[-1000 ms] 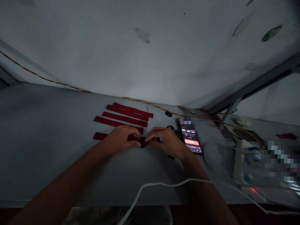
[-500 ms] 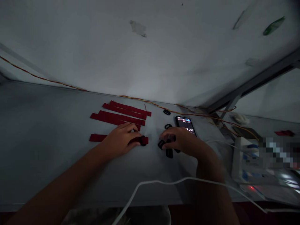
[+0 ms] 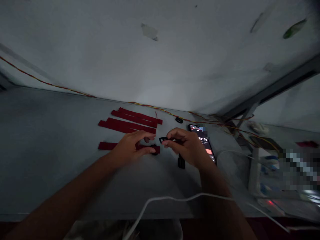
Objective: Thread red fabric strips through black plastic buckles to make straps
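Between the thumb and fingers of my right hand [image 3: 186,145] a small black plastic buckle [image 3: 163,139] with an open slot is pinched above the table. My left hand [image 3: 132,144] rests over the nearest red strap [image 3: 107,146], thumb on it near its right end and fingers lifted apart from the thumb. Another dark buckle [image 3: 155,150] sits at that strap end, partly hidden by the thumb. Several flat red straps [image 3: 127,125] lie beyond my left hand. Black buckle pieces [image 3: 181,162] lie under and beside my right hand, partly covered.
A lit phone [image 3: 203,140] lies right of my right hand. One black buckle [image 3: 179,120] is near the wall by twisted wires [image 3: 160,108]. A white cable [image 3: 172,199] crosses in front of my right forearm. A white box [image 3: 262,170] stands at the right.
My right hand has picked a black buckle off the table and brought it left, towards my left hand. The left fingers have lifted away from the thumb. More of the phone shows.
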A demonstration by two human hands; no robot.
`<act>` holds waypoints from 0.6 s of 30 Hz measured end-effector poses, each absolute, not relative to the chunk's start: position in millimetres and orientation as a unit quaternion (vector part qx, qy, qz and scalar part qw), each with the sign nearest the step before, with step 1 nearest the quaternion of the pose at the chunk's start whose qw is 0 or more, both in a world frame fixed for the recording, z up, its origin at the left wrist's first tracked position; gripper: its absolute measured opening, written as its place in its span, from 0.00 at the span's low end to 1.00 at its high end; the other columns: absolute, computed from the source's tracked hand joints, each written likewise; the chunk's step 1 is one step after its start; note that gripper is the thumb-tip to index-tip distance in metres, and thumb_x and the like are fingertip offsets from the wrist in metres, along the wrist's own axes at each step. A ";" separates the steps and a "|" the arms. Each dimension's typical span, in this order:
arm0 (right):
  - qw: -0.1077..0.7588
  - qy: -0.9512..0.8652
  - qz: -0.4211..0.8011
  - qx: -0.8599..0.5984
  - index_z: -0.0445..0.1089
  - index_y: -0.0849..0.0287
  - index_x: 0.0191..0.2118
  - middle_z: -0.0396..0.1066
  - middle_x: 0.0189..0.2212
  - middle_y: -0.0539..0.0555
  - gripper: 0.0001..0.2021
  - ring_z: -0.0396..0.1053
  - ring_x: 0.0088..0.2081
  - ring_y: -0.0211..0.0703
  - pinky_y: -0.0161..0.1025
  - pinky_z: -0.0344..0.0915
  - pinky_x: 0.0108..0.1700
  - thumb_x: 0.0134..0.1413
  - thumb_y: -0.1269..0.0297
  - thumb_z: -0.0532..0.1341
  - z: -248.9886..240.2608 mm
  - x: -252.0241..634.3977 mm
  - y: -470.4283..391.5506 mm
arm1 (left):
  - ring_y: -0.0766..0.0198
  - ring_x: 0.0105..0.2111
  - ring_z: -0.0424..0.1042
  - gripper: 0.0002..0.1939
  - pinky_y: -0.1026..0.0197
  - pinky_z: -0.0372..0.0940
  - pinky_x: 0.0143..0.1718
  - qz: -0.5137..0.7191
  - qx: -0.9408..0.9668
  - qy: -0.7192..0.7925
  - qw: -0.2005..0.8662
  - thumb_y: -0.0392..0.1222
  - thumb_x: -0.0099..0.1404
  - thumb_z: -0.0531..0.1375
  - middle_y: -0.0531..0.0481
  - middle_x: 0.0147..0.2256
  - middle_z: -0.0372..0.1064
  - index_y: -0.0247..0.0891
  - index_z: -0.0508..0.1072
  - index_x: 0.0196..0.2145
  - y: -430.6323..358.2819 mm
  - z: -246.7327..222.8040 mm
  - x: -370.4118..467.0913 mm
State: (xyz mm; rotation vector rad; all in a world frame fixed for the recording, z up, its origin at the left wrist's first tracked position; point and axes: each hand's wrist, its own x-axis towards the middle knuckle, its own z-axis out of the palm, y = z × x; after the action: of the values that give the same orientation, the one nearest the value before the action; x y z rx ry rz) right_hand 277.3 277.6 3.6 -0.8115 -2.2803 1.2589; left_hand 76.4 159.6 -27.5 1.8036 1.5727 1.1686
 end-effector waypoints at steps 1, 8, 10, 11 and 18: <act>0.213 -0.798 0.487 -0.283 0.71 0.58 0.34 0.72 0.25 0.51 0.11 0.66 0.23 0.36 0.35 0.62 0.28 0.55 0.56 0.68 1.9 272.3 270.8 | 0.61 0.41 0.76 0.21 0.61 0.70 0.43 0.444 0.630 0.571 0.281 0.49 0.63 0.66 0.48 0.43 0.77 0.41 0.74 0.51 159.4 -24.7 77.0; 0.292 -0.784 0.484 -0.255 0.71 0.55 0.52 0.75 0.44 0.57 0.15 0.73 0.36 0.43 0.41 0.73 0.37 0.61 0.58 0.63 -20.5 240.9 245.0 | 0.65 0.30 0.73 0.11 0.63 0.68 0.35 0.578 0.477 0.617 0.241 0.49 0.64 0.64 0.51 0.30 0.75 0.37 0.75 0.35 160.6 -19.2 61.2; 0.289 -0.867 0.348 -0.209 0.73 0.56 0.49 0.74 0.44 0.58 0.12 0.71 0.44 0.47 0.46 0.72 0.47 0.61 0.61 0.63 -27.0 230.5 240.8 | 0.66 0.31 0.73 0.11 0.64 0.67 0.35 0.585 0.470 0.635 0.185 0.48 0.65 0.63 0.51 0.32 0.75 0.37 0.74 0.38 160.6 -18.3 54.8; 0.266 -0.904 0.287 -0.171 0.74 0.57 0.47 0.73 0.44 0.59 0.10 0.70 0.47 0.49 0.49 0.69 0.52 0.62 0.62 0.62 -30.2 224.9 237.5 | 0.66 0.32 0.73 0.11 0.64 0.67 0.35 0.582 0.471 0.642 0.166 0.48 0.65 0.63 0.50 0.33 0.75 0.37 0.74 0.41 160.3 -17.8 52.7; 0.123 -0.972 0.165 -0.114 0.70 0.63 0.50 0.70 0.47 0.62 0.12 0.65 0.50 0.53 0.53 0.63 0.59 0.63 0.65 0.60 -36.1 211.1 218.7 | 0.66 0.35 0.73 0.15 0.65 0.68 0.37 0.585 0.513 0.592 0.210 0.47 0.66 0.63 0.49 0.37 0.72 0.39 0.75 0.48 157.3 -16.5 53.5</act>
State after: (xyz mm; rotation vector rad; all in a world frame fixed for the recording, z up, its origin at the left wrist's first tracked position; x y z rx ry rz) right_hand 211.1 218.7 -36.1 -0.3338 -2.8358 0.4808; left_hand 53.5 157.3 -16.5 1.4276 1.6453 1.6260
